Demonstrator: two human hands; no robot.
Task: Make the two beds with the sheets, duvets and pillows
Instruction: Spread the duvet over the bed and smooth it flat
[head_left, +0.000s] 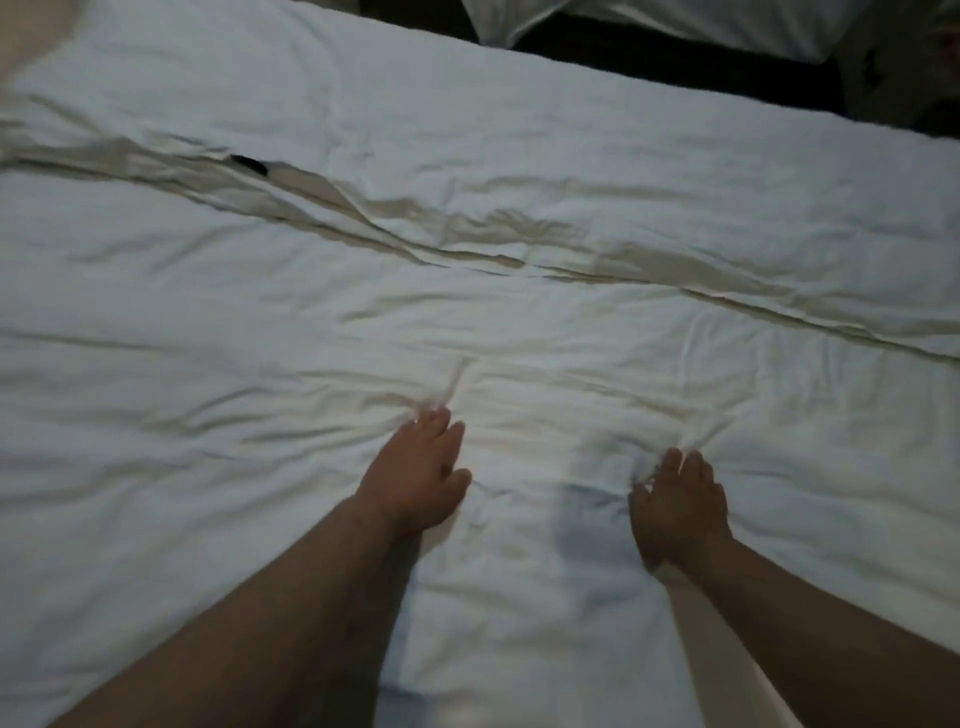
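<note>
The duvet is lying spread across the near bed, covering it from the left edge to the right edge and reaching the far edge. It is looking mostly flat but is carrying many shallow wrinkles. A long fold is running slantwise across the middle, from the left edge down toward the right edge, with a small dark item showing in it near the left; what that item is cannot be told.

Toward the near edge, the person is working the cloth with both hands. The left hand is lying palm down with its fingers fairly straight, pressing on the duvet and pushing a pucker of fabric ahead of the fingertips. The right hand is also resting palm down on the duvet, close beside the left, but its fingertips are sinking into bunched, blurred cloth, so whether it is pinching or only pressing cannot be told.

Beyond the far edge, a dark gap is separating this bed from more white bedding at the far right corner, likely the second bed.

Judging from this, the duvet is already on this bed and is being smoothed. No pillow is showing plainly, so pillows seem to be outstanding, and the state of the second bed cannot be judged.
</note>
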